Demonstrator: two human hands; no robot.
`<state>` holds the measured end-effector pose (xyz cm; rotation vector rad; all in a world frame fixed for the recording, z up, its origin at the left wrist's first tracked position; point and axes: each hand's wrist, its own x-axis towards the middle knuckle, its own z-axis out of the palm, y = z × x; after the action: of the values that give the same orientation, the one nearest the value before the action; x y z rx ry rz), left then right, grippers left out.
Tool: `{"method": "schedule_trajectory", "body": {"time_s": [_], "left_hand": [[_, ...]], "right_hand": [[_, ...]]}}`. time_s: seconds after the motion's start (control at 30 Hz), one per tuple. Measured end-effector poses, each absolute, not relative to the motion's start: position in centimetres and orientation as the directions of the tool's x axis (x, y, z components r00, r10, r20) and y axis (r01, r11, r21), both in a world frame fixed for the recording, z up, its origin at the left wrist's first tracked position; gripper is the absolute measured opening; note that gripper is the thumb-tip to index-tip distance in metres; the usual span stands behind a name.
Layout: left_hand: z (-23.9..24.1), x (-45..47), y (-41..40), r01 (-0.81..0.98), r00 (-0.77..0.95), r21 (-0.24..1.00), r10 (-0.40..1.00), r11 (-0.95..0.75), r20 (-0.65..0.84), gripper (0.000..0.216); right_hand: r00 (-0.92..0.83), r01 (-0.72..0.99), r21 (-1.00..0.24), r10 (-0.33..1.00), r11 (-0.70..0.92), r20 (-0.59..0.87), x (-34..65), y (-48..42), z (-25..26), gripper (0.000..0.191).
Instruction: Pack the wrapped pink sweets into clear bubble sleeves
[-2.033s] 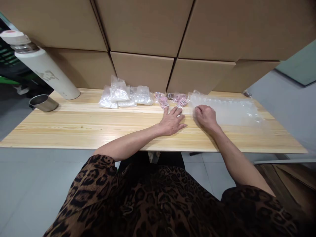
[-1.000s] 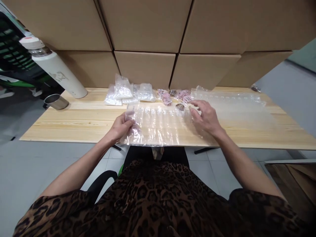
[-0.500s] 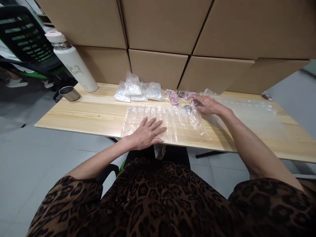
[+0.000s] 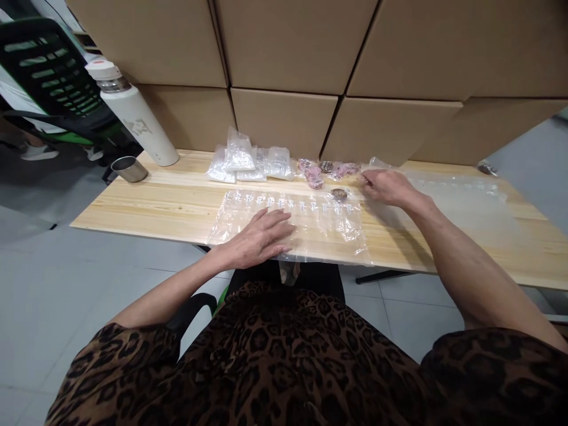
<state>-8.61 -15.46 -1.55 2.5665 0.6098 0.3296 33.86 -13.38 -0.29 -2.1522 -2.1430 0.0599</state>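
My left hand (image 4: 262, 238) lies flat with its fingers stretched out on a clear plastic air-column sheet (image 4: 319, 222), near the table's front edge. A row of small printed marks runs along the sheet's far side. At that far edge rests a small brown roundish item (image 4: 339, 193). My right hand (image 4: 387, 187) is above the table beyond the sheet's far right corner, fingers curled together. Whatever is inside those fingers is hidden. Just left of it lie small pink packets (image 4: 344, 171) in clear wrap, with a dark striped one (image 4: 326, 167) among them.
Clear bags of white contents (image 4: 239, 158) are piled at the back. Stacked cardboard boxes (image 4: 284, 121) wall off the far side. On the left stand a white bottle (image 4: 139, 124) and a metal cup (image 4: 129, 170). More plastic sheeting (image 4: 465, 204) covers the right side.
My right hand has moved right, off the small items, and its fingers have curled in. The brown item now shows uncovered. The sheet's right part lies flatter; my left hand stays on it.
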Motion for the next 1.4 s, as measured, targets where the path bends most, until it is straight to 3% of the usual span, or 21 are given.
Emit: {"method": "schedule_trajectory", "body": {"time_s": [0.07, 0.13, 0.2, 0.23, 0.3, 0.4, 0.53, 0.7, 0.8, 0.87, 0.93, 1.1, 1.23, 1.4], "left_hand": [[-1.4, -7.2, -15.5, 0.292, 0.821, 0.658, 0.535, -0.695, 0.201, 0.058], [-1.2, -5.2, -15.3, 0.206, 0.754, 0.811, 0.617, -0.548, 0.226, 0.064], [-1.1, -2.6, -14.9, 0.109, 0.719, 0.925, 0.671, -0.363, 0.179, 0.071], [-1.1, -1.2, -14.7, 0.067, 0.721, 0.966, 0.681, -0.251, 0.127, 0.074], [-1.3, 1.4, -14.3, -0.02, 0.718, 1.0, 0.696, 0.017, 0.002, 0.074], [-1.9, 4.0, -13.7, -0.105, 0.651, 0.934, 0.733, 0.342, -0.195, 0.051], [-2.5, 5.2, -13.0, -0.15, 0.668, 0.826, 0.672, 0.543, -0.32, 0.027], [-2.4, 5.0, -13.0, -0.203, 0.63, 0.818, 0.712, 0.537, -0.311, 0.018], [-2.5, 4.9, -13.1, -0.213, 0.605, 0.825, 0.733, 0.524, -0.309, 0.017], [-2.8, 4.8, -13.3, -0.203, 0.613, 0.835, 0.731, 0.512, -0.299, 0.019], [-3.1, 4.8, -13.4, -0.212, 0.615, 0.849, 0.741, 0.484, -0.269, 0.02], [-3.5, 4.9, -13.8, -0.247, 0.607, 0.855, 0.76, 0.455, -0.23, 0.027], [-3.6, 5.0, -13.8, -0.242, 0.593, 0.854, 0.767, 0.46, -0.246, 0.021], [-4.0, 5.1, -13.8, -0.251, 0.59, 0.857, 0.773, 0.45, -0.234, 0.019]], "right_hand": [[0.045, 0.979, -0.205, 0.988, -0.013, 0.15, 33.0, -14.3, 0.5, 0.022], [0.048, 0.886, -0.46, 0.978, 0.053, 0.204, 31.0, -15.6, 1.5, 0.026], [-0.013, 0.663, -0.736, 0.985, 0.137, 0.172, 28.1, -16.7, 2.4, 0.038], [-0.069, 0.558, -0.817, 0.989, 0.147, 0.131, 26.7, -17.2, 2.7, 0.042], [-0.184, 0.473, -0.869, 0.981, 0.146, 0.064, 24.5, -17.6, 3.1, 0.046], [-0.222, 0.502, -0.852, 0.974, 0.149, 0.04, 23.8, -17.2, 3.1, 0.046], [-0.137, 0.451, -0.887, 0.989, 0.104, 0.046, 25.0, -16.1, 2.3, 0.053], [-0.14, 0.432, -0.9, 0.99, 0.061, 0.0, 26.6, -14.9, 1.5, 0.05], [-0.01, 0.653, -0.756, 0.998, 0.048, 0.055, 28.6, -13.6, 1.0, 0.046], [-0.024, 0.792, -0.611, 1.0, 0.013, -0.01, 29.9, -12.8, 0.6, 0.043], [-0.067, 0.825, -0.566, 0.991, -0.011, -0.116, 30.6, -12.4, 0.2, 0.044], [-0.04, 0.676, -0.72, 0.967, -0.159, -0.252, 30.8, -12.8, -0.3, 0.053], [-0.04, 0.523, -0.811, 0.942, -0.263, -0.332, 30.8, -13.3, -0.8, 0.051], [0.212, 0.381, -0.892, 0.962, -0.244, -0.172, 31.8, -13.6, -0.5, 0.047]]}}
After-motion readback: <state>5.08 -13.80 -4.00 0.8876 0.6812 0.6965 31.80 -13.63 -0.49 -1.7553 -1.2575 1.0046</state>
